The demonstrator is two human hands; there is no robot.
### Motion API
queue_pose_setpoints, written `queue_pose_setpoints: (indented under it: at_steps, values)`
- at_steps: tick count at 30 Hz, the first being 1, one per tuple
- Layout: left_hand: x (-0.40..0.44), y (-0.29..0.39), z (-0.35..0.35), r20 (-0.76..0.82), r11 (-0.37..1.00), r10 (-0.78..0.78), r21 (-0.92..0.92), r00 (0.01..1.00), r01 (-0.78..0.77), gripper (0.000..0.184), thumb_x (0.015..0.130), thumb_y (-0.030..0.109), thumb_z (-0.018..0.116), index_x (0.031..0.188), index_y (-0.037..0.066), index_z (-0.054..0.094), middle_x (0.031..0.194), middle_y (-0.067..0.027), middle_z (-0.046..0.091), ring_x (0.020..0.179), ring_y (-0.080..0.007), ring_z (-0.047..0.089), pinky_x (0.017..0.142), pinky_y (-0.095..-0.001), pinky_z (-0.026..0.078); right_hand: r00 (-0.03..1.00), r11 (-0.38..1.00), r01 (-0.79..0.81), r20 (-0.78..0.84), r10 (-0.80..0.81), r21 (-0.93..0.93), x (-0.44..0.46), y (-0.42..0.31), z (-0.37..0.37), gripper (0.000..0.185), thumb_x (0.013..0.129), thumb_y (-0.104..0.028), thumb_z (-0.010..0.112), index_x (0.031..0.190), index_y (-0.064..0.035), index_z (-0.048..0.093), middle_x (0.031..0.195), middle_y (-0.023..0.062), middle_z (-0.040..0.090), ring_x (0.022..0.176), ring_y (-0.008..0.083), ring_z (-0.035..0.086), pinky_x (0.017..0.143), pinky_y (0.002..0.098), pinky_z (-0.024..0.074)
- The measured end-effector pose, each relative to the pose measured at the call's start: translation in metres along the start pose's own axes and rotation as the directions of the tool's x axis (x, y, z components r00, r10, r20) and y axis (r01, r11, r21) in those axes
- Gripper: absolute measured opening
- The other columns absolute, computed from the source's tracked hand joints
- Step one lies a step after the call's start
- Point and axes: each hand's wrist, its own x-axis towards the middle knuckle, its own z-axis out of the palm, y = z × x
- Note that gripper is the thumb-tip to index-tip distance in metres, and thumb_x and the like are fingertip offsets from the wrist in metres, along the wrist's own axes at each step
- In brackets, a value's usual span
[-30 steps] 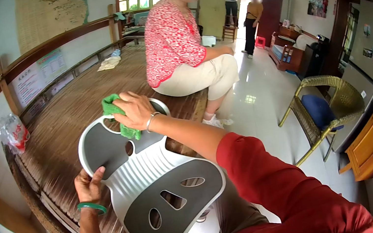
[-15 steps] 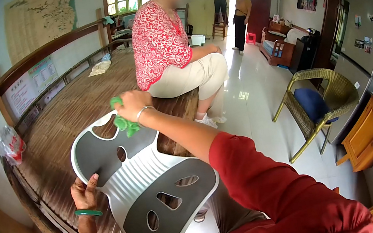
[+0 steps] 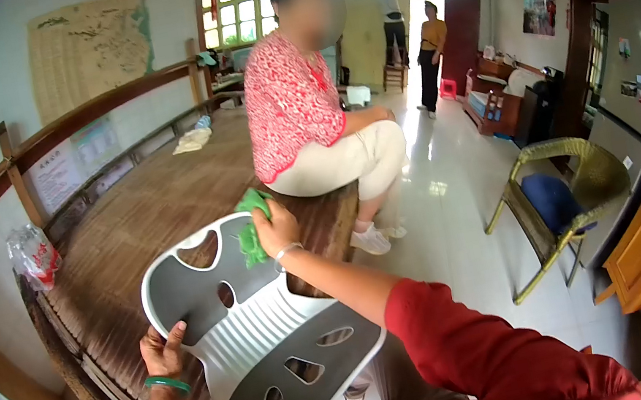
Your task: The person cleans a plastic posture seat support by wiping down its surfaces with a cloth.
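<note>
A white seat shell with grey pads [image 3: 252, 336] lies tilted over the edge of the slatted wooden bed, with several cut-out holes and a ribbed white middle. My left hand [image 3: 164, 353], a green bangle at its wrist, grips the shell's left rim, thumb on the grey pad. At the far upper rim my right hand [image 3: 277, 229] has its fingers closed round a green cloth [image 3: 252, 242], which touches the grey pad and the rim. Part of the cloth is hidden behind the fingers.
The wooden bed [image 3: 116, 206] spreads beyond the shell, and a person in a red patterned top [image 3: 290, 102] sits on its right edge. A woven chair [image 3: 545, 233] with a blue cushion stands right. Two people are near the doorway. A plastic bag [image 3: 34, 257] sits at far left.
My right hand and the green cloth have moved right and down along the shell's upper rim. My left hand keeps its hold on the left rim. The camera view has shifted slightly.
</note>
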Motion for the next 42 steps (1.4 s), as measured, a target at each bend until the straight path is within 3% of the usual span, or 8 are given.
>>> queue_pose_setpoints:
  at_steps: [5,11,13,23,29,31,37,42]
  values:
    - [0.002,-0.005,-0.004,-0.025,0.998,0.003,0.055,1.000,-0.002,0.012,0.083,0.009,0.070,0.092,0.001,0.068,0.086,0.0014,0.068,0.078,-0.0064,0.055,0.073,-0.0240,0.045,0.955,0.841,-0.181,-0.112,0.274,0.510,-0.034,0.046,0.015,0.038,0.086,-0.030,0.050,0.112,-0.0061,0.064,0.099,0.0192,0.067,0.091,0.0321,0.064,0.081,0.0399,0.0487]
    - [-0.002,0.014,0.001,0.024,0.995,0.027,0.096,0.999,-0.030,0.006,0.084,0.008,0.068,0.087,0.003,0.068,0.076,0.0032,0.066,0.069,-0.0044,0.053,0.065,-0.0217,0.043,0.792,0.690,-0.566,0.066,0.606,0.452,-0.099,0.128,0.029,0.040,0.090,-0.035,0.047,0.091,0.0008,0.064,0.080,0.0057,0.061,0.075,0.0186,0.057,0.071,0.0337,0.0460]
    - [-0.002,0.015,-0.002,0.018,0.995,0.009,0.099,1.000,-0.010,0.010,0.084,0.008,0.071,0.089,0.000,0.068,0.080,0.0027,0.066,0.072,-0.0038,0.051,0.068,-0.0213,0.044,0.840,0.670,-0.501,0.119,0.530,0.548,-0.114,0.093,0.009,0.052,0.091,-0.042,0.042,0.101,0.0036,0.063,0.093,0.0165,0.065,0.085,0.0275,0.060,0.078,0.0386,0.0458]
    - [-0.003,0.035,-0.007,0.090,0.943,-0.072,0.331,0.993,0.038,0.029,0.089,0.023,0.066,0.074,-0.002,0.064,0.062,0.0034,0.053,0.059,-0.0057,0.044,0.052,-0.0261,0.036,0.884,0.624,-0.387,0.081,0.461,0.679,-0.110,0.081,0.020,0.044,0.090,-0.040,0.048,0.095,0.0015,0.062,0.088,0.0084,0.063,0.082,0.0199,0.056,0.078,0.0342,0.0451]
    - [-0.009,0.026,-0.006,0.008,0.934,-0.236,0.278,0.972,0.225,0.035,0.089,0.031,0.065,0.095,-0.004,0.065,0.082,-0.0081,0.067,0.073,-0.0141,0.059,0.068,-0.0313,0.048,0.841,0.404,-0.480,0.277,0.465,0.779,-0.104,0.107,0.042,0.032,0.088,-0.034,0.053,0.096,-0.0040,0.061,0.088,0.0037,0.059,0.078,0.0183,0.059,0.073,0.0325,0.0494]
    - [-0.001,0.003,-0.014,0.021,0.929,-0.080,0.365,0.997,0.067,0.037,0.087,0.034,0.066,0.102,-0.001,0.066,0.092,-0.0130,0.070,0.080,-0.0197,0.064,0.075,-0.0338,0.049,0.879,0.432,-0.453,0.309,0.363,0.780,-0.102,0.112,0.050,0.037,0.089,-0.035,0.050,0.096,-0.0006,0.062,0.091,0.0050,0.061,0.082,0.0168,0.057,0.075,0.0311,0.0456]
    - [0.009,-0.005,-0.045,0.117,0.827,-0.088,0.562,0.989,0.006,0.037,0.080,0.030,0.068,0.108,0.007,0.066,0.098,-0.0194,0.068,0.094,-0.0330,0.065,0.084,-0.0387,0.048,0.565,0.151,-0.802,0.651,0.507,0.578,-0.060,0.115,0.065,0.039,0.092,-0.040,0.050,0.108,-0.0068,0.061,0.101,0.0058,0.063,0.092,0.0229,0.061,0.082,0.0337,0.0492]
    - [0.012,0.007,-0.047,0.148,0.902,-0.291,0.371,0.945,0.220,0.043,0.080,0.021,0.075,0.116,0.003,0.062,0.104,-0.0087,0.067,0.097,-0.0178,0.058,0.088,-0.0326,0.045,0.752,0.275,-0.653,0.559,0.350,0.706,-0.014,0.082,0.033,0.041,0.093,-0.039,0.047,0.113,-0.0056,0.060,0.107,0.0081,0.064,0.095,0.0244,0.063,0.082,0.0356,0.0524]
